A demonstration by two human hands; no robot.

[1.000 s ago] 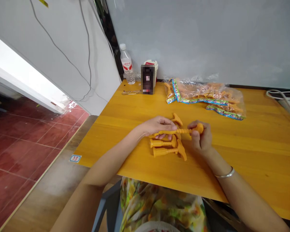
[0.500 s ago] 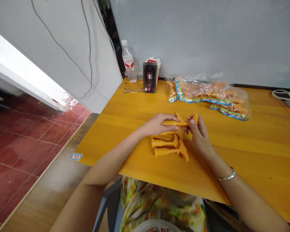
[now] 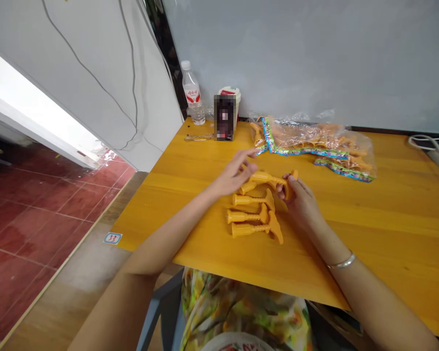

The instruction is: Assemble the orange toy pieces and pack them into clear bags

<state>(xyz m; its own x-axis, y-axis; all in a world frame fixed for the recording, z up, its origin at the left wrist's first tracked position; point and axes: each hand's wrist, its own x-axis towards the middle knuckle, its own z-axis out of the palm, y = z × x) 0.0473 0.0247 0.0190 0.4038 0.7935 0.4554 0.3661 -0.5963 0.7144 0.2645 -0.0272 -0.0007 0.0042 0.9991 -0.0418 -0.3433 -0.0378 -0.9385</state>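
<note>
My right hand [image 3: 298, 195] pinches the head of an orange plastic toy hammer [image 3: 265, 177], whose handle points left. My left hand [image 3: 237, 171] hovers just left of that handle, fingers spread and holding nothing. Beneath the held hammer lies another orange hammer [image 3: 249, 187], partly covered. Closer to me, three more toy hammers lie in a column with heads to the right: an upper one [image 3: 250, 200], a middle one [image 3: 243, 216] and the nearest one [image 3: 249, 229].
Clear plastic bags [image 3: 310, 139] of orange pieces lie at the back. A water bottle [image 3: 193, 95] and a lidded cup [image 3: 237, 97] stand at the back left, beside a blurred dark box [image 3: 225, 119]. A white cable [image 3: 429, 141] lies far right; a number sticker [image 3: 112, 238] marks the left edge.
My left hand has let go of the hammer's handle and moved up and left, its fingers spreading. My right hand keeps the head, and the handle has swung slightly upward.
</note>
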